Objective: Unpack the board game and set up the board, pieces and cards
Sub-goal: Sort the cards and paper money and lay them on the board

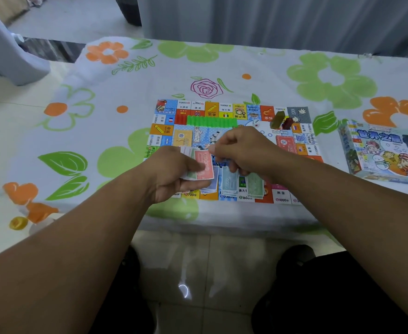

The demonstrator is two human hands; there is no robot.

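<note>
Holding a stack of notes (193, 175), left hand (171, 174) has fingers curled under it, thumb on top, above the board (222, 109) near edge. Right hand (244, 150) fingers pinch the top red note (204, 163) at its far corner. Box (386, 155) near the bench (270, 75) right edge.

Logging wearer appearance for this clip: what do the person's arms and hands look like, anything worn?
The left forearm and right forearm are bare to the frame edge, no sleeves in view. The left hand and right hand wear no gloves; no watch, bracelet or ring shows.
</note>
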